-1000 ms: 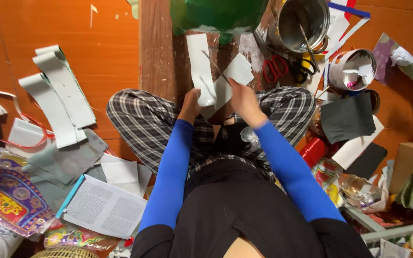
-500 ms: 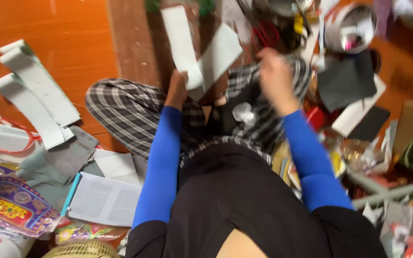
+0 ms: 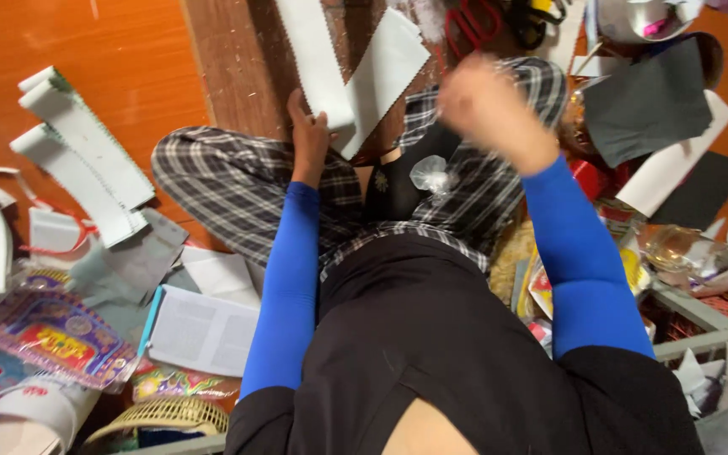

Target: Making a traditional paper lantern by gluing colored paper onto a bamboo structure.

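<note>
While the person sits cross-legged on the floor, the left hand [image 3: 312, 135] grips the folded white paper strip [image 3: 355, 72] over the far wooden plank [image 3: 238, 63]. Right hand [image 3: 484, 103] (blurred) hangs raised, empty, fingers curled shut, near red-handled scissors [image 3: 472, 21].

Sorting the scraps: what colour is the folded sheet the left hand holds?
White folded sheet, head view.

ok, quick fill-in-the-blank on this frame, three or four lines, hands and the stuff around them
1. The left hand presses on a white paper strip lying on the ____ board.
2. The right hand is raised and holds ____.
3. The scissors beyond the right hand have ____ handles.
4. Both forearms wear ____ sleeves.

Missing words: wooden; nothing; red; blue
</note>
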